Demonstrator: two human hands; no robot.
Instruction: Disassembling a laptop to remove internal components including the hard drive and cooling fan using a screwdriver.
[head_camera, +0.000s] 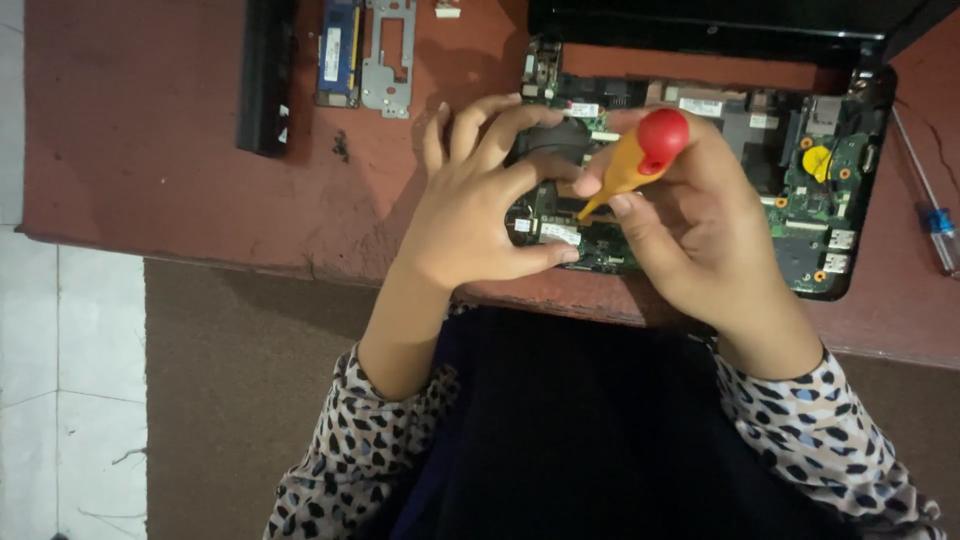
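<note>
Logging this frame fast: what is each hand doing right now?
Left hand: open, fingers spread, resting on the opened laptop's green circuit board.
Right hand: closed around the orange screwdriver with red round cap, tip down on the board.

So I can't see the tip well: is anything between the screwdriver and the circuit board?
Nothing visible: the screwdriver in the right hand angles down onto the circuit board; the left hand rests beside it.

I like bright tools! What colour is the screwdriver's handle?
Orange screwdriver handle, red cap; head view.
</note>
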